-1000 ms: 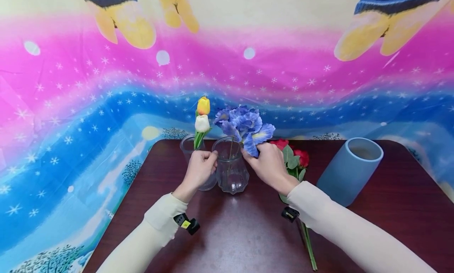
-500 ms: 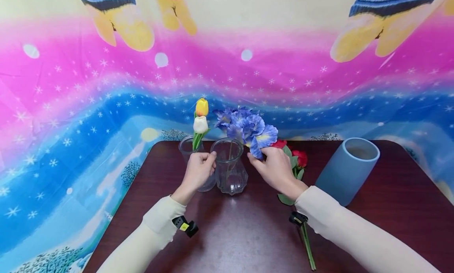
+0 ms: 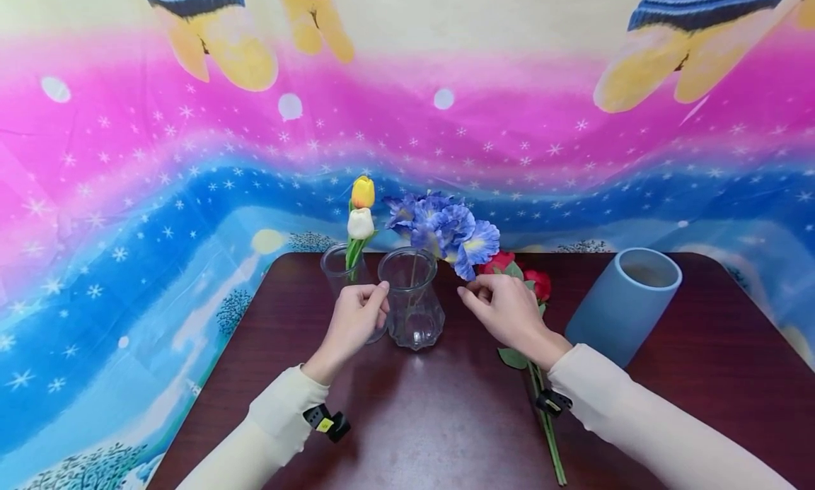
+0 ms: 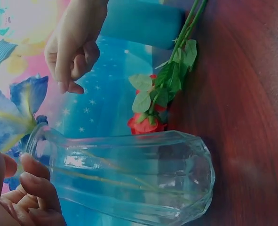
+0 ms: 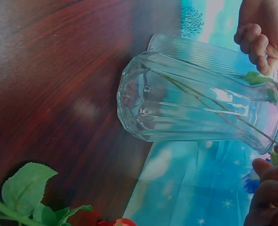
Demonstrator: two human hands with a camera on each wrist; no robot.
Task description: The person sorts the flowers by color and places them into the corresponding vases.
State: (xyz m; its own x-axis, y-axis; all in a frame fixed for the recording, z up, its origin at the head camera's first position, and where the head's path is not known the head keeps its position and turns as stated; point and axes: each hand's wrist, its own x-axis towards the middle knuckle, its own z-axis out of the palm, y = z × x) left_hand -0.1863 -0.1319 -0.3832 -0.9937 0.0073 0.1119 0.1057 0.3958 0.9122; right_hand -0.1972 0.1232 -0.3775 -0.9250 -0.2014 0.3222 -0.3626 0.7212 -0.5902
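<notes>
Blue irises (image 3: pixel 442 225) stand in a clear faceted glass vase (image 3: pixel 417 317), their heads leaning out over the right side of the rim. Two thin stems (image 5: pixel 195 96) show through the glass. My left hand (image 3: pixel 352 322) is just left of this vase, below rim height, fingers loosely bent and holding nothing. My right hand (image 3: pixel 503 312) hovers to the right of the vase under the lowest bloom, its fingers loosely curled around nothing. Behind my left hand, a ribbed clear glass (image 5: pixel 195 52) holds a yellow tulip (image 3: pixel 363 191) and a white tulip (image 3: pixel 361 223).
Red roses (image 3: pixel 538 283) with long green stems (image 3: pixel 549 440) lie on the dark wooden table (image 3: pixel 407 426), partly behind my right hand and wrist. A tall blue-grey vase (image 3: pixel 620 313) stands at the right. A printed cloth (image 3: pixel 407 143) hangs behind the table.
My right hand has let go of the irises and moved down and right. My left hand has dropped slightly from the vase rim. The irises stay leaning in the vase.
</notes>
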